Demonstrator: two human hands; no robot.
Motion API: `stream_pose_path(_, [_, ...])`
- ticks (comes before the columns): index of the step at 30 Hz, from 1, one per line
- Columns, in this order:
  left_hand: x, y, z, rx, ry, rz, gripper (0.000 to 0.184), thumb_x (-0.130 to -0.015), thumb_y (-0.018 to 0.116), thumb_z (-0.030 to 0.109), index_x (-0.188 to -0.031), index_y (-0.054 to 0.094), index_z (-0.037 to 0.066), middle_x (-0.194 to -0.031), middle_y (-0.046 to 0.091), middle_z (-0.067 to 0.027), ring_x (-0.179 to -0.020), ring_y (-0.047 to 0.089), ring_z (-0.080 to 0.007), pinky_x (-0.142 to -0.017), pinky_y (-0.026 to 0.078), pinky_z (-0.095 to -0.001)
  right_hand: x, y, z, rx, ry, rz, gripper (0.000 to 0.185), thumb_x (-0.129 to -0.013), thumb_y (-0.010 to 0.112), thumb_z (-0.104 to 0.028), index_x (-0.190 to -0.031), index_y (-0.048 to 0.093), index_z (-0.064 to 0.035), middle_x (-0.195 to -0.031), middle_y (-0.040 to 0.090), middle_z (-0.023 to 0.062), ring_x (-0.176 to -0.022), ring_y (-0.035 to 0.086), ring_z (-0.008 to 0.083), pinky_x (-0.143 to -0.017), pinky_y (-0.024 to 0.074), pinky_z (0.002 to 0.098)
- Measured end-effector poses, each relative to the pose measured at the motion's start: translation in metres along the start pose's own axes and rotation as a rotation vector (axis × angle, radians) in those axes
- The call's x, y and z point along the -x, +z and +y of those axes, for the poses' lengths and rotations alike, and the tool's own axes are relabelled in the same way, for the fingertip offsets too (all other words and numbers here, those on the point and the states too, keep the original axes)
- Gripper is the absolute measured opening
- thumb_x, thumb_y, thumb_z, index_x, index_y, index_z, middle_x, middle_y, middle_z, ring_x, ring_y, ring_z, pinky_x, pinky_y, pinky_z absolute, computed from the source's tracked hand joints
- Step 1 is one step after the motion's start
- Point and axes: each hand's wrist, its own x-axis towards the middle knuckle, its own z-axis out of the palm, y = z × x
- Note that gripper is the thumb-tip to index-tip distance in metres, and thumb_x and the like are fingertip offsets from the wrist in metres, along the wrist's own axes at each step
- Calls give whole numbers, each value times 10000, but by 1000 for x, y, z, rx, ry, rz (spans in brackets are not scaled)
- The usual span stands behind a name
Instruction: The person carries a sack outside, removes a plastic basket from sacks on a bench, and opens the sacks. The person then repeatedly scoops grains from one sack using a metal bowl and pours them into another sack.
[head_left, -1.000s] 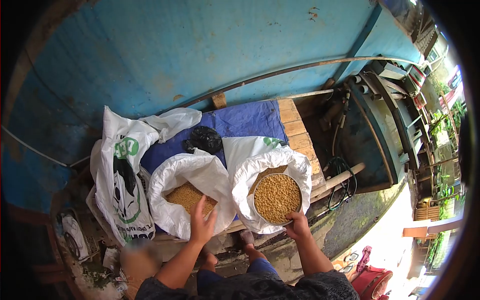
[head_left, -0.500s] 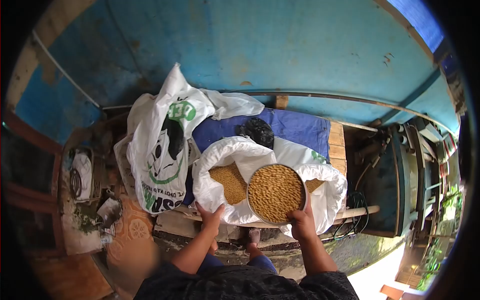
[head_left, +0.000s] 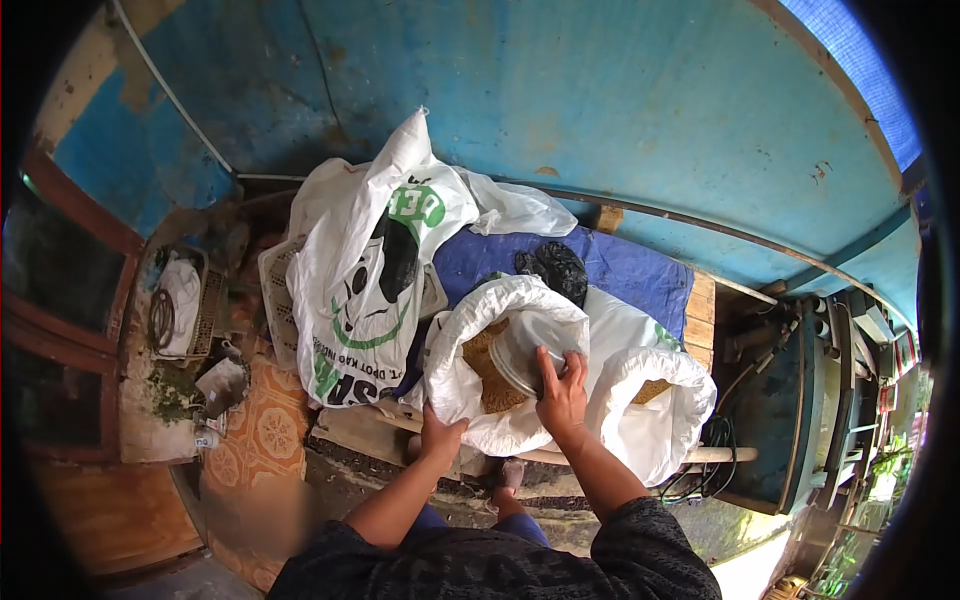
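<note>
My right hand point(head_left: 563, 398) is closed around the edge of a round metal bowl point(head_left: 530, 345). The bowl is tipped over inside the mouth of a white sack point(head_left: 500, 292), its grey underside facing up. Small tan-brown pellets point(head_left: 480, 368) fill the sack below it; whether any are still in the bowl is hidden. At the sack's near left edge, my left hand point(head_left: 440, 437) grips the rolled-down plastic. A second open white sack point(head_left: 655, 405) stands just right of it, with similar pellets point(head_left: 652, 389) inside.
A large printed white sack point(head_left: 375, 290) stands at the left, over a plastic crate point(head_left: 277, 290). Behind the open sacks lie a black plastic bag point(head_left: 560, 270) and a blue tarp point(head_left: 640, 265) on wooden planks point(head_left: 700, 310). A dark cabinet point(head_left: 770, 410) stands right.
The bowl, full of pellets before and held level between the two sacks, has moved left and been turned over into the left sack. My left hand stays at that sack's edge.
</note>
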Motion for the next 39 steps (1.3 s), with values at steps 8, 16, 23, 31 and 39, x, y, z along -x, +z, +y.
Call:
stream_pose_path(8, [-8,9,-13,46,11,-63,847,-709,736,46,-1408,258,41,-1337,474,-140,-1205,484,-272,-995,394,-358,13,-13,23,-69,-402,386,702,-595,686,93,-1204,542,-226,-1177,411,168,-1163,435,442,-921,450,532])
stream_pose_path(16, [7,7,-30,-12,-21,-55,1066,-686,786,155,-1496,96,84,-1451,311,-192,-1315,351,-325,-1068,311,-394,52,-100,45,-1391,663,628,747,-712,600,36,-1407,327,4,-1318,474,148,-1208,469,266,-1056,332,364])
stream_pose_path(23, [69,43,30,-645,694,-186,978,-726,778,284,-1466,192,28,-1423,271,-258,-1326,281,-412,-1081,265,-478,178,-129,156,-1587,916,917,258,-757,538,-72,-997,605,-4,-1020,639,76,-1014,575,233,-974,407,370])
stream_pose_path(31, [68,187,54,-398,607,-589,949,-754,778,288,-1470,207,40,-1360,380,-256,-1190,468,-357,-986,411,-417,241,-67,190,-1944,1369,806,379,-705,498,-90,-1065,558,12,-1078,600,107,-1051,556,309,-973,428,478])
stream_pose_path(39, [24,209,70,-296,368,-627,336,-869,595,177,-1167,604,22,-1030,675,-174,-941,656,-280,-810,488,-357,181,-86,209,-1768,1317,722,333,-718,463,-17,-1042,512,40,-1053,566,162,-1005,562,325,-911,475,483])
